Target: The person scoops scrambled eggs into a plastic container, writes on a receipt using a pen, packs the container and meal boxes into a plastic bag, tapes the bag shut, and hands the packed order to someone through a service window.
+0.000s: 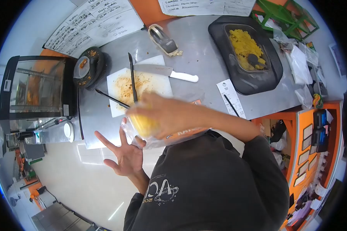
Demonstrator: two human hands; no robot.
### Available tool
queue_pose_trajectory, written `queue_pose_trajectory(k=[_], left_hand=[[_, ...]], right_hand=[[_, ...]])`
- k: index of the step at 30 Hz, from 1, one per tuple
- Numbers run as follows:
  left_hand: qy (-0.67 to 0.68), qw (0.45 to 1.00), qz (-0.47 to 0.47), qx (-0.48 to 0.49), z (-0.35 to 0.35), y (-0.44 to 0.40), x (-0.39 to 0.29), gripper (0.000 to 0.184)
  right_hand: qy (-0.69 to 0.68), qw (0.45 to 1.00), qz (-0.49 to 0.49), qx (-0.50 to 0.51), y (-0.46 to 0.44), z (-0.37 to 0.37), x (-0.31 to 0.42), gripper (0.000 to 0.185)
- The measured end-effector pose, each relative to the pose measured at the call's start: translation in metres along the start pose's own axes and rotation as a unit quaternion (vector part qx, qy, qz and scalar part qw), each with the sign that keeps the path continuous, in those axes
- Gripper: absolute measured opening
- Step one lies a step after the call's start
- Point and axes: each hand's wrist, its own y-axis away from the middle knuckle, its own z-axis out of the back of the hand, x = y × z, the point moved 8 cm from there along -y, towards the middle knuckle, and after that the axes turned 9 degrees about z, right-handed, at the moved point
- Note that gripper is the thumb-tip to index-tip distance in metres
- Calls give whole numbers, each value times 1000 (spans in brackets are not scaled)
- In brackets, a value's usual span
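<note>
1. The fingers of the right hand (158,109) were bent round a yellow lump (145,125). They were blurry, so I could not tell how hard they pressed.
2. The left hand (128,158) had its fingers spread wide, with the palm up and nothing in it. It was just beside the lump; I could not tell if a fingertip touched the plastic.
3. The lump was by a see-through bag with orange print (187,132), near the person's tummy. I could not tell if it was all the way inside.
4. The step in hand looked like handling the lump and bag together. The next move seemed to call for a soft, steady hold, because the plastic looked thin and floppy.
5. Past the right hand, black tongs (133,82) lay over a crumby white board (164,83). A knife (184,76) lay by its far edge.
6. Farther out on the shiny table (196,42) were a paper slip (224,90), a pen (231,105) and a black tub (264,82) with yellow food (241,44).
</note>
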Motion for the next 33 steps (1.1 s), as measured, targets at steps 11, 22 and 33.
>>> queue_pose_trajectory(k=[11,22,33], left_hand=[[-51,979,69,184,6,17,-7,78],[-562,759,73,322,7,22,-30,73],[-551,820,151,38,71,-30,133,98]], right_hand=[[194,953,-211,97,104,-69,-43,56],[254,960,-95,65,116,53,100,49],[-8,948,-271,-168,150,-39,-61,95]])
